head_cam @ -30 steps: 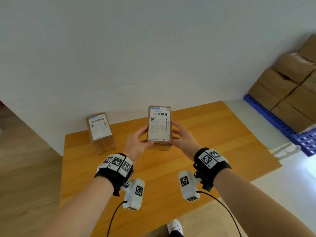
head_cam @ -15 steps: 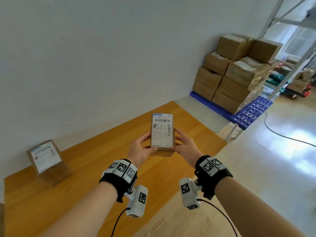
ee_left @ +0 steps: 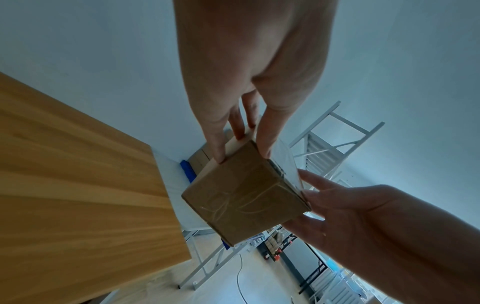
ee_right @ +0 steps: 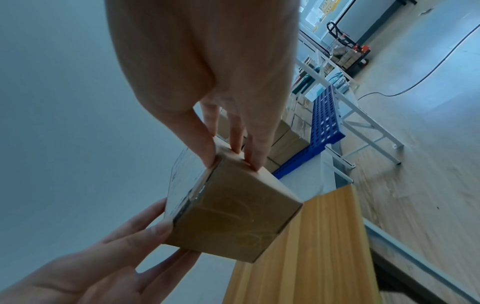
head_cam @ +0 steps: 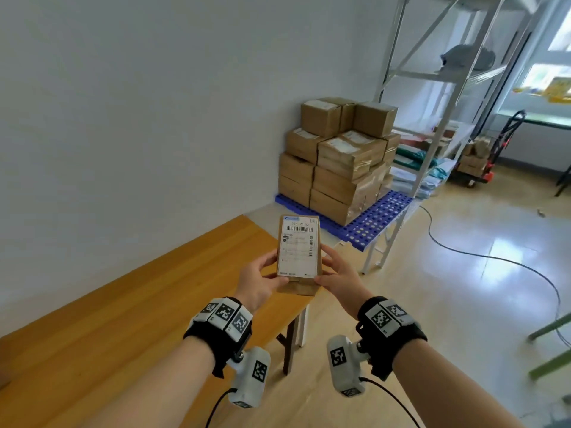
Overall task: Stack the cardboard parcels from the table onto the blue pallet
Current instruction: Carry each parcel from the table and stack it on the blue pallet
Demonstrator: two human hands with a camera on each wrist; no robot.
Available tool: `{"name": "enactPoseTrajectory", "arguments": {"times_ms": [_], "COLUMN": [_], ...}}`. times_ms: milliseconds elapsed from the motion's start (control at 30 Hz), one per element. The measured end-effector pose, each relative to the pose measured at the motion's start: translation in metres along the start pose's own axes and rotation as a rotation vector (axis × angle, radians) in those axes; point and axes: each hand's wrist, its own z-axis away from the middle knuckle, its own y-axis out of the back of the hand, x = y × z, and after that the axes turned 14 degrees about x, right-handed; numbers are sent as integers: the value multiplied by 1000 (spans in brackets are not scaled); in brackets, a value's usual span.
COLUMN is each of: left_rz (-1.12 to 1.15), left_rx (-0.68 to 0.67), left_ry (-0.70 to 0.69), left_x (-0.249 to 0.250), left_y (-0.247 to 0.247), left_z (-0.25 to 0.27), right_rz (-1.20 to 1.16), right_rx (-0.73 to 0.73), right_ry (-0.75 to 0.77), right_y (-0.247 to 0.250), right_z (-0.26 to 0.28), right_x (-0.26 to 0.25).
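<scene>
I carry a small cardboard parcel [head_cam: 298, 248] with a white shipping label on top, held in the air over the right end of the wooden table [head_cam: 123, 310]. My left hand [head_cam: 259, 279] grips its left side, thumb on the label edge, and my right hand [head_cam: 335, 274] grips its right side. The wrist views show the taped brown end of the parcel [ee_left: 246, 197] [ee_right: 228, 214] pinched between both hands. Ahead stands the blue pallet [head_cam: 370, 223], stacked with several cardboard parcels [head_cam: 336, 159] against the wall.
A white metal shelving rack [head_cam: 432, 118] rises to the right of the pallet. A black cable [head_cam: 494, 257] runs across the shiny floor. A hand truck [head_cam: 491, 156] with boxes stands at the back right. Green table legs [head_cam: 550, 350] show at the right edge.
The view has swung right and forward with the parcel held in both hands; the second parcel on the table has left the frame, and the pallet stack and rack now appear closer.
</scene>
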Motion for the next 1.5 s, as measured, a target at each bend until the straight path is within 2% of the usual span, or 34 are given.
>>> {"name": "enactPoseTrajectory", "arguments": {"times_ms": [300,467,667,800,1033,1300,1500], "left_rz": [-31,-40,12,65,69,-9,-74], "left_rx": [-26,-48,-70,-98,-36,37,137], "left_ry": [-75,-139,-178,-179,-206,-238,-267], "left_x": [54,78,97,109,134,172,191], "left_y": [-130,-185,-249,-287,-342,-383,-404], "left_z": [-10,-34,-84,-132,-224,-303,-357], "right_rz": [-40,-43,-43,-32,4,34,102], "right_rx": [38,74,89,95,65,37,-39], "right_ry": [42,79,109,125,160,226,310], "right_y": [132,182,228,251,280,299,304], "right_z": [-45,-81,-150,-209,-312,-410,-485], "right_x": [-20,-29,-41,-52,-90,-119,-145]}}
